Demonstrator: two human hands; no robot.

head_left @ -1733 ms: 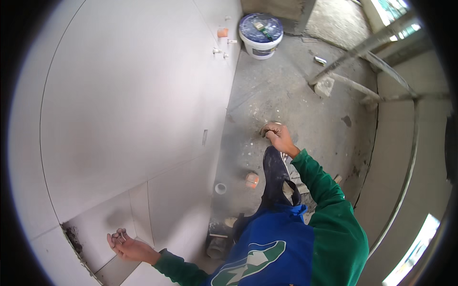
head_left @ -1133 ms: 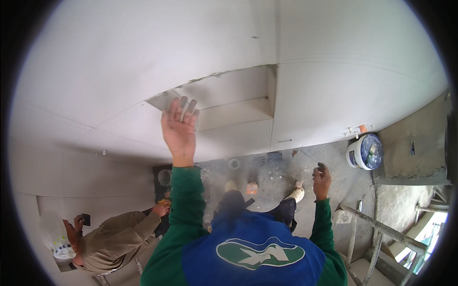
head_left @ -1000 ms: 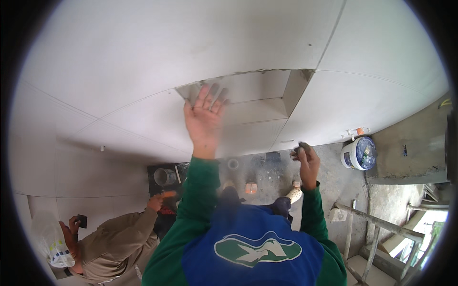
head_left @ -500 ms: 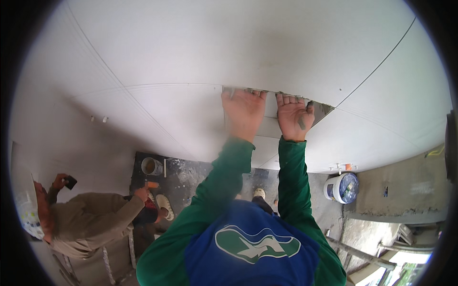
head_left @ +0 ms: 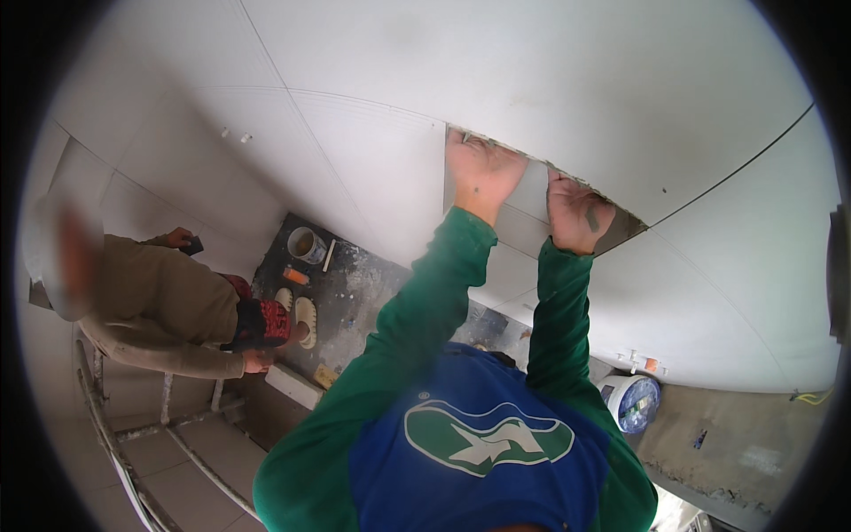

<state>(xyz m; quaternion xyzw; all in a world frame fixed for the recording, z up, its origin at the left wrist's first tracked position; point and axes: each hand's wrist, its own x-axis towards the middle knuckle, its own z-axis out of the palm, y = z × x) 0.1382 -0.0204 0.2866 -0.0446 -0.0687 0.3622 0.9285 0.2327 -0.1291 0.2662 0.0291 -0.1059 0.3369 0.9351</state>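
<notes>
My left hand (head_left: 486,173) is raised palm up at an opening in a wall of large white tiles (head_left: 567,71). Its fingers pass behind the rough lower edge of the upper tile and are mostly hidden. Beside it, my right hand (head_left: 581,215) reaches palm up into the same opening (head_left: 529,191), with a grey smear on the palm. Those fingers also disappear behind the edge, so whether either hand grips it cannot be seen. Both forearms are in green sleeves.
At left, a person (head_left: 168,293) stands near a metal frame (head_left: 168,399), holding a small dark object (head_left: 191,246). On the floor are a bucket (head_left: 307,246), an orange object (head_left: 296,277) and a pale-edged block (head_left: 294,387). A white bucket (head_left: 631,402) stands at right.
The view has turned. My fingers, partly visible at the tile edge before, are now further behind it. The other person's lower hand has moved away from the orange object, toward the pale-edged block.
</notes>
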